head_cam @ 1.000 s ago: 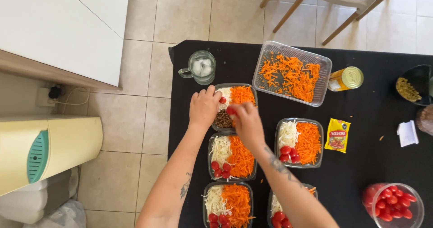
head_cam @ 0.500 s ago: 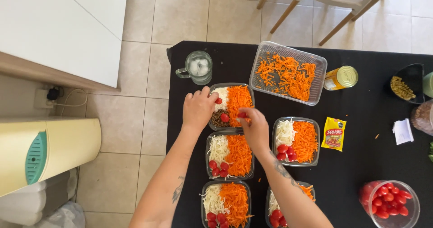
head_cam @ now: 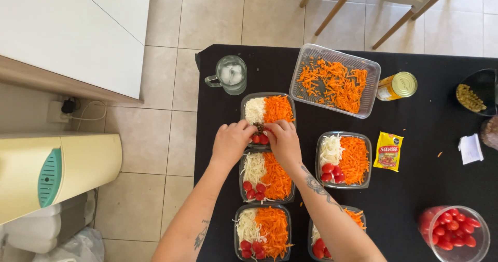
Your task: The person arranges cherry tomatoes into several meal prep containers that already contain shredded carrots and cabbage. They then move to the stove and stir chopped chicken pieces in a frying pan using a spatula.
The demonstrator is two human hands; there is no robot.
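Black table [head_cam: 415, 189]: both hands' grips (closure unclear) meet over top salad tray [head_cam: 270, 109].

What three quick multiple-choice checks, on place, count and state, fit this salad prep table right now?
1. Where are both hands?
A. at the top-left tray
B. in the tomato tub
C. on the mug

2. How many small salad trays show?
A. three
B. five
C. eight

3. The big carrot container is:
A. lidded
B. open, partly filled
C. tipped over

Answers:
1 A: left hand and right hand meet at the top-left tray.
2 B: three in the left column, two in the right.
3 B: the carrot container stands upright, unlidded, with bare bottom showing.
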